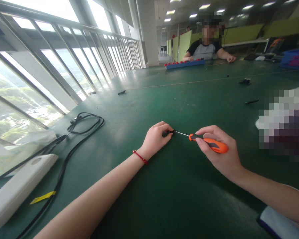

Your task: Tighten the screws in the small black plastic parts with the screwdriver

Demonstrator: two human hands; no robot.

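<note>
My left hand (156,139) rests on the green table (179,186) with its fingers pinched round a small black part (167,133). A red string bracelet circles that wrist. My right hand (220,152) is wrapped round the orange and black handle of a small screwdriver (209,143). Its thin metal shaft points left and the tip meets the black part between my left fingers.
A white power strip (17,189) and looped black cables (84,124) lie at the left by the window railing. Small black bits (251,101) are scattered farther out. Across the table a person sits behind a blue rack (184,63) with red pieces.
</note>
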